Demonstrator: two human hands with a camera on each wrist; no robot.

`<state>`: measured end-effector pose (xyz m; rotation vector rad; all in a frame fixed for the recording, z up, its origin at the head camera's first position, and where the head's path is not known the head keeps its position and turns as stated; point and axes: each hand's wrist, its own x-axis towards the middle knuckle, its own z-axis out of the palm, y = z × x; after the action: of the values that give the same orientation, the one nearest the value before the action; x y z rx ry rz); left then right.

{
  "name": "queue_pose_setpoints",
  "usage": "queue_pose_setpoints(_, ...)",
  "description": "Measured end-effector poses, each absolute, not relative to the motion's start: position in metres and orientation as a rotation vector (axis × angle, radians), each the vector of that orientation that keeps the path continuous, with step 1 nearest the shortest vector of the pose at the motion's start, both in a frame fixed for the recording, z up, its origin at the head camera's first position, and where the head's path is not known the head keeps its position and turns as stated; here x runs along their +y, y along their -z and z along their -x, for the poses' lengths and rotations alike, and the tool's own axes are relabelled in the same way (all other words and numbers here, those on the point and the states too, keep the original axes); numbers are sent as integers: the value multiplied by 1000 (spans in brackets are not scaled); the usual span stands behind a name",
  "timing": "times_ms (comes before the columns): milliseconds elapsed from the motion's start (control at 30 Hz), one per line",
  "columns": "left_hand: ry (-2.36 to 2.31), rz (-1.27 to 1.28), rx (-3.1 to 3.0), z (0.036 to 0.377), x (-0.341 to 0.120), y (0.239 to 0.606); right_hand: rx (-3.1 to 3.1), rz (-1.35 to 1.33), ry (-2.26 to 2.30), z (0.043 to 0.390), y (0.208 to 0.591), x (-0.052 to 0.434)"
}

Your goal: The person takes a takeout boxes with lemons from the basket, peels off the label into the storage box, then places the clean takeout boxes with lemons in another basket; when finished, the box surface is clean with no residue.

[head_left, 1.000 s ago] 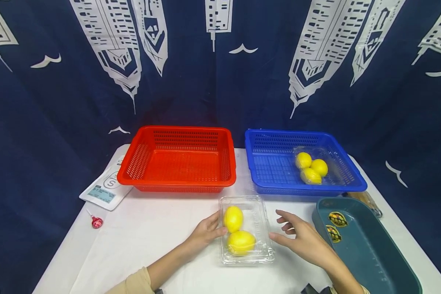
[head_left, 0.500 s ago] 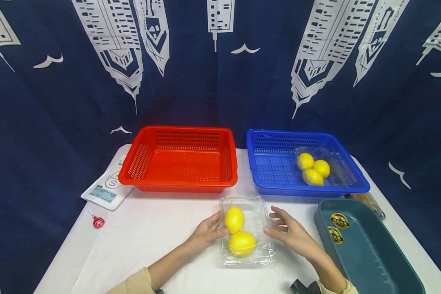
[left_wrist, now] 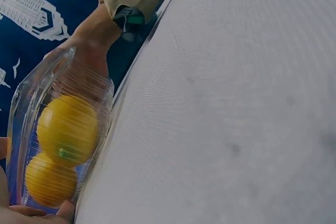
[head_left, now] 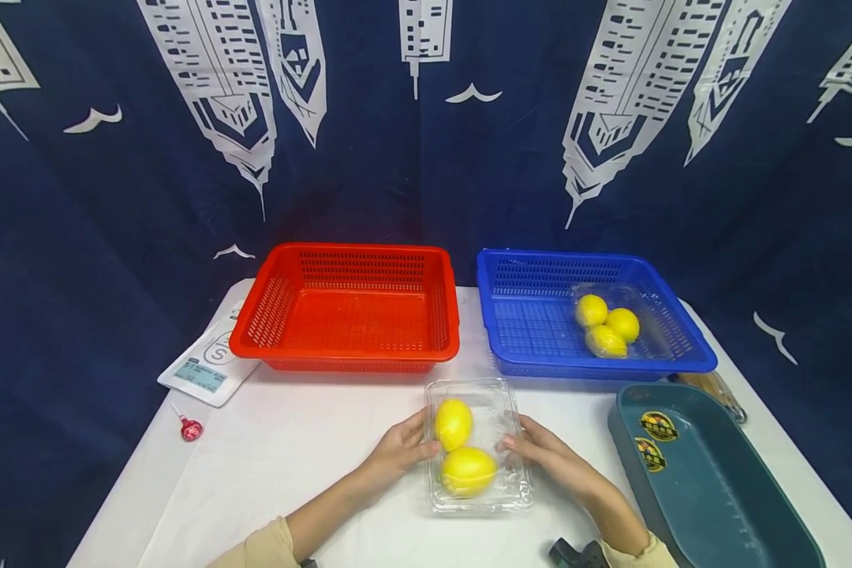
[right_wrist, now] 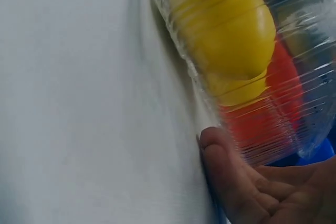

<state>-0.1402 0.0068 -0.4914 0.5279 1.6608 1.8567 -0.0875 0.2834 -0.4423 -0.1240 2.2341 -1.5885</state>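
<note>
A clear plastic clamshell box (head_left: pixel 493 406) lies on the white table in front of me. Inside its left half are two yellow lemons, one farther back (head_left: pixel 454 424) and one nearer (head_left: pixel 468 471). My left hand (head_left: pixel 399 448) grips the box's left side, its thumb over the rim. From the right, my right hand (head_left: pixel 548 459) holds the opposite side with the thumb lying over the edge. In the left wrist view the lemons (left_wrist: pixel 68 129) show through the ribbed box wall. The right wrist view has fingers (right_wrist: pixel 226 166) against the box's lower edge.
Behind the box stand a red basket (head_left: pixel 358 364) and a blue basket (head_left: pixel 532 323), the blue one holding another clear box with lemons (head_left: pixel 607 339). A teal tray (head_left: pixel 710 489) sits at right. At left are a white scale (head_left: pixel 209 367) and a red lollipop (head_left: pixel 191 429).
My right hand has moved left from beside the box and taken hold of its right side. The left hand and the box have stayed in place.
</note>
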Motion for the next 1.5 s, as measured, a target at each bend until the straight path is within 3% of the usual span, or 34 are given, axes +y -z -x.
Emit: queue_pose_setpoints(1500,-1885,-483,1725,141,8,491,2189,292,1730,86,465,295)
